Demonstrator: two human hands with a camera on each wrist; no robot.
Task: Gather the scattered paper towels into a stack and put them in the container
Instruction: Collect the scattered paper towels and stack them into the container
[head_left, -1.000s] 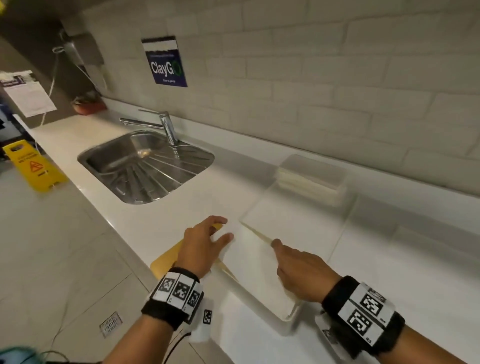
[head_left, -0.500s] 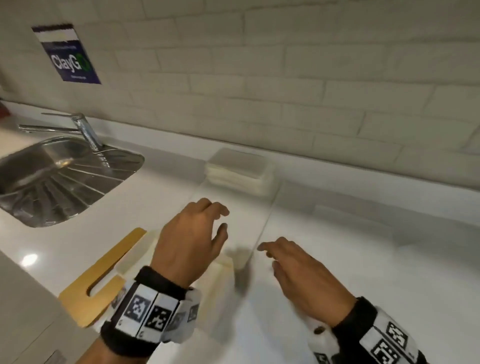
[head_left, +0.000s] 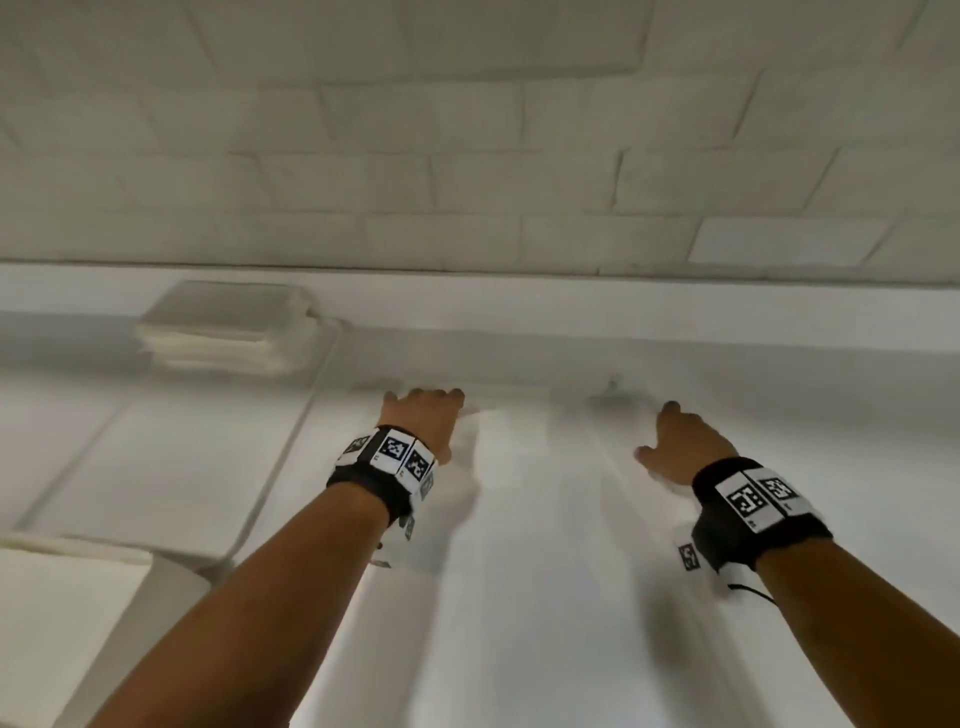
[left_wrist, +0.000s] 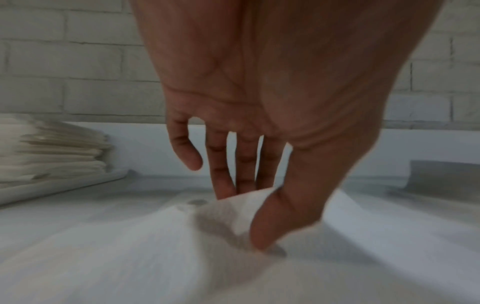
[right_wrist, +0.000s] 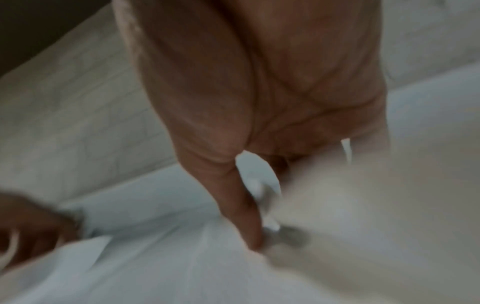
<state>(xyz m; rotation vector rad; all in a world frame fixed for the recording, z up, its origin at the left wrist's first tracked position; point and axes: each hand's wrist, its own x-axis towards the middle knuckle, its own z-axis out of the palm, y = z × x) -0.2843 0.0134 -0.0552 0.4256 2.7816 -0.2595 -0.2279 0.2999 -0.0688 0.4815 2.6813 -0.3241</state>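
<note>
Our left hand (head_left: 423, 421) pinches the far edge of a white paper towel (left_wrist: 145, 242) on the white bench (head_left: 545, 597), while our right hand's (head_left: 680, 447) grip is too blurred to tell.

Both forearms are bare, without sleeves. Each wrist wears a black band (head_left: 387, 480) with white square tags that carry black pixel codes. Below the right band (head_left: 761, 512) hangs a small white unit with another code and a thin black cable.

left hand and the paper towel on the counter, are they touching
Touching. The left wrist view shows the left hand pinching a raised fold of the paper towel between thumb and fingertips.
</note>
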